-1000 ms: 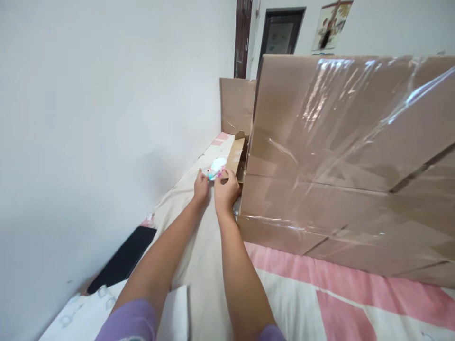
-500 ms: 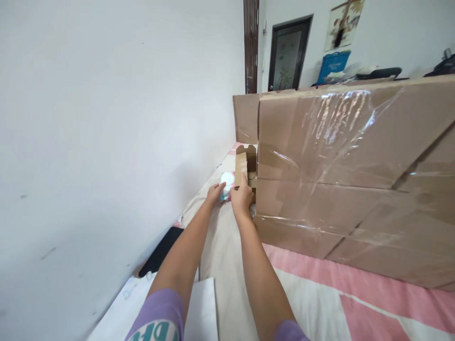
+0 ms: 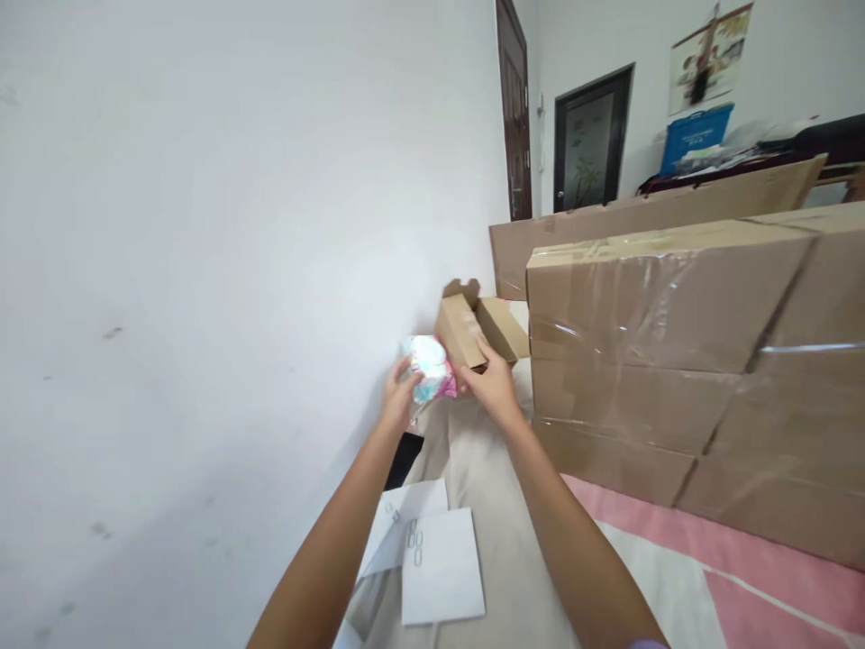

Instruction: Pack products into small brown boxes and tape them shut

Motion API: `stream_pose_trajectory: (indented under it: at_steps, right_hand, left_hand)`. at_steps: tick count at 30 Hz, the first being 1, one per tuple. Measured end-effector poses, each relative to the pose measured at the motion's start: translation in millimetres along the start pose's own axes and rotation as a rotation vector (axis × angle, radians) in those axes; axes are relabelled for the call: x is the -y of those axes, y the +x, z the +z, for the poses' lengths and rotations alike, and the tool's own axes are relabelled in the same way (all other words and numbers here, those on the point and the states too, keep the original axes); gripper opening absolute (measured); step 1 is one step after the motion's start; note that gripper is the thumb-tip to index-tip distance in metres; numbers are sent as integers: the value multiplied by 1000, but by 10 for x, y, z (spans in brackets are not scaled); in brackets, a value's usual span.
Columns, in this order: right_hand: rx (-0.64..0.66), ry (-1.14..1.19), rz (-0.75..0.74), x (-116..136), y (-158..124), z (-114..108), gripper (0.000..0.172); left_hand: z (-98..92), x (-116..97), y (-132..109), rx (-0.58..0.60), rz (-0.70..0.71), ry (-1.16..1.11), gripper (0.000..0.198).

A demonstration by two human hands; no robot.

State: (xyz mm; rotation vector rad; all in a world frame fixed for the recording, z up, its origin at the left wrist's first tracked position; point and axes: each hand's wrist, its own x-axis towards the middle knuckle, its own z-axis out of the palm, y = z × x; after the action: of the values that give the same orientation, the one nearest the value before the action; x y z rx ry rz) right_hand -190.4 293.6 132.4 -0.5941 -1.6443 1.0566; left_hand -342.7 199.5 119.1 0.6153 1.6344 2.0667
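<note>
Left hand (image 3: 398, 395): pinching shiny packet (image 3: 430, 357), best lightly. Right hand (image 3: 492, 382): gripping near end of open carton (image 3: 459, 330) ahead, best held steady.

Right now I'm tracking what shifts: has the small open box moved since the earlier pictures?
Yes. The small open box has moved left, away from the taped carton stack, toward the wall.

Cloth-covered bed (image 3: 514, 541) carries white papers (image 3: 442, 577) up front, flat black item (image 3: 404, 460) just beyond, big taped cardboard stack (image 3: 635, 397) at right.
</note>
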Motion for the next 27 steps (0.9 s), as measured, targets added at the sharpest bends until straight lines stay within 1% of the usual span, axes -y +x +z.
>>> stream_pose_trajectory:
  at_steps: [2, 3, 4, 6, 7, 8, 9, 11, 13, 15, 17, 19, 21, 22, 24, 25, 26, 27]
  right_hand:
    - [175, 117, -23, 377, -201, 28, 76]
    - [266, 150, -27, 562, -318, 17, 78]
    - [349, 173, -35, 737, -441, -18, 79]
    - [506, 198, -54, 1038, -696, -183, 82]
    - [578, 192, -59, 1158, -825, -317, 82]
    - [643, 170, -60, 1255, -954, -483, 82]
    - [702, 136, -53, 1327, -1083, -679, 81]
    - [785, 50, -11, 1400, -1347, -1136, 81]
    - [833, -32, 48, 1390, -1624, -1640, 82]
    - [832, -140, 73, 1324, -1910, -2141, 81]
    - [838, -279, 117, 1236, -2176, -2592, 77]
    - [852, -381, 155, 1149, -2397, -2958, 67]
    - [825, -423, 168, 1083, -2572, -3221, 60]
    - [801, -424, 164, 1060, -2648, -3314, 58]
    - [746, -410, 136, 1026, -2788, -3427, 57]
    - [716, -407, 117, 1009, -2853, -3452, 58]
    - [681, -412, 102, 987, -2912, -3457, 60]
    - [638, -427, 94, 957, -2965, -3447, 65]
  left_hand:
    - [-366, -288, -395, -83, 32, -39, 92]
    - [-533, -387, -621, -105, 32, -58, 102]
    - [-680, -450, -862, -96, 31, -88, 108]
    - [-891, -459, -1379, -43, 32, -163, 112]
    - [-948, -407, -1654, -13, 45, -185, 112]
    - [-970, -320, -1941, -7, 56, -191, 112]
    - [-959, -204, -2239, -13, 61, -185, 114]
    - [-842, 90, -2868, -11, 19, -145, 119]
    - [-631, 422, -3513, -16, -101, -124, 125]
    - [-375, 745, -4108, -30, -247, -188, 129]
    - [-139, 1027, -4584, 16, -358, -295, 132]
    - [12, 1244, -4907, 97, -439, -348, 128]
    - [26, 1383, -5094, 156, -453, -319, 121]
    - [-23, 1422, -5146, 173, -436, -270, 115]
    - [-212, 1447, -5170, 200, -358, -102, 96]
    - [-332, 1436, -5137, 216, -288, 27, 87]
    - [-455, 1412, -5071, 235, -188, 181, 81]
    - [-567, 1376, -4974, 259, -45, 357, 80]
